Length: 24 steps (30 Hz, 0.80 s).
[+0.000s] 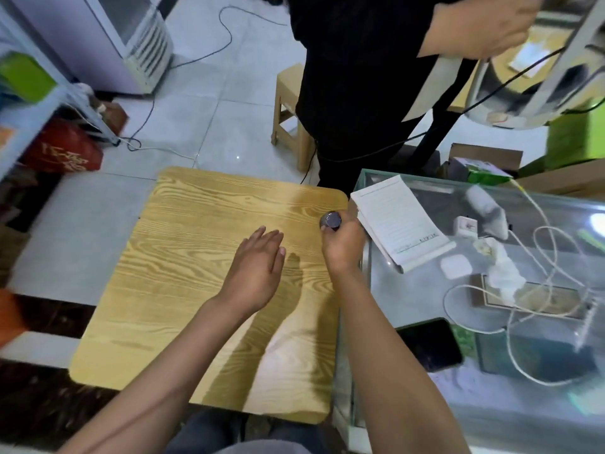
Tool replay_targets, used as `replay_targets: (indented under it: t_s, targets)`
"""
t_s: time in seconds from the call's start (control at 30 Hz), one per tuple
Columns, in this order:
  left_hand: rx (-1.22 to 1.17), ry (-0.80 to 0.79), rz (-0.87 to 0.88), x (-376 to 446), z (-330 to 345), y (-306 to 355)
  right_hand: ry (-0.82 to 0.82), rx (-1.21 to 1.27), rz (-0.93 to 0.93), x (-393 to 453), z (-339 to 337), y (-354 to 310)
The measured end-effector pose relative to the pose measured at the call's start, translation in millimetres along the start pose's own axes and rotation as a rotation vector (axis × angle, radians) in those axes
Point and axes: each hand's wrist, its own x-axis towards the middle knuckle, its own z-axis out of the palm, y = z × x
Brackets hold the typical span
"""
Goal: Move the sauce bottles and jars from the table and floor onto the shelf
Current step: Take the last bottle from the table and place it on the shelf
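Note:
My right hand (342, 245) grips a small jar or bottle with a dark round lid (331, 220), seen from above at the right edge of the light wooden table (183, 290). Only the lid shows; the body is hidden under my fingers. My left hand (257, 270) hovers flat over the middle of the table, fingers straight, holding nothing. A shelf frame (29, 119) stands at the far left, blurred.
A glass counter (425, 421) on the right carries a notepad (397, 222), a phone (429, 344), chargers and white cables. Another person in black (353, 77) stands beyond the table beside a plastic stool (289, 116). A fridge (108, 34) and red bag (62, 149) are on the left.

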Motion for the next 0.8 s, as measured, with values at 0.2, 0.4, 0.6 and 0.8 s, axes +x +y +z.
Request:
replay_targets:
  t_s: [0.2, 0.4, 0.6, 0.8]
  targets:
    - [-0.075, -0.026, 0.07, -16.0, -0.6, -19.3, 0.085, 0.383, 0.075, -50.9, -24.7, -8.5]
    - [-0.26, -0.085, 0.189, -42.3, -10.5, -16.2, 0.264, 0.669, 0.01, -134.5, -70.9, -39.0]
    - [-0.48, -0.252, 0.321, -79.1, -14.9, -11.1, 0.515, 0.961, 0.026, -228.5, -111.5, -54.1]
    - [-0.517, -0.424, 0.671, -159.9, -8.2, 61.3, 0.806, 1.02, -0.027, -339.2, -165.0, -54.5]
